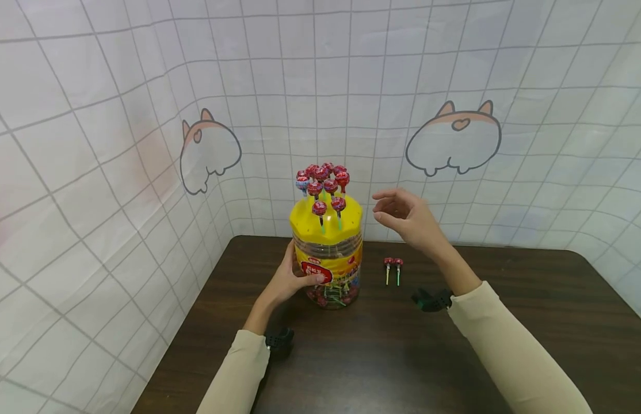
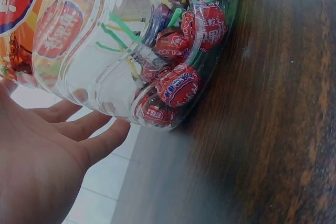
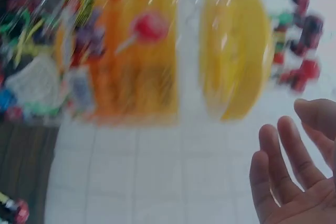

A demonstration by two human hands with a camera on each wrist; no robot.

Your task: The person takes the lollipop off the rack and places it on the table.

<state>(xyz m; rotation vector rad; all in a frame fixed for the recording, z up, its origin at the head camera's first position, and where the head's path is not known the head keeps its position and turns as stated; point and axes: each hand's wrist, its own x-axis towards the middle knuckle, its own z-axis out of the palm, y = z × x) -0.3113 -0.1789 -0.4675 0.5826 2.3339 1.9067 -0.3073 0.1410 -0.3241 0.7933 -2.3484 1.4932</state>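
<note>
A clear plastic lollipop jar [image 1: 328, 249] with a yellow lid [image 1: 300, 215] stands upright on the table. Several red-wrapped lollipops [image 1: 319, 208] stick up out of the lid, one of them with a bluish wrapper. My left hand [image 1: 287, 282] holds the jar at its left side, thumb across the front label and fingers round the back. More lollipops [image 2: 178, 85] lie inside the jar's bottom. To the right of the lid, my right hand [image 1: 407, 218] is raised in the air with loosely bent fingers. Nothing is between those fingers, and the hand is apart from the jar.
Two lollipops [image 1: 393, 262] with yellow and green sticks lie side by side on the dark wooden table [image 1: 351, 356], right of the jar. Behind the table hangs a white grid-patterned cloth [image 1: 320, 86] with cartoon animal drawings.
</note>
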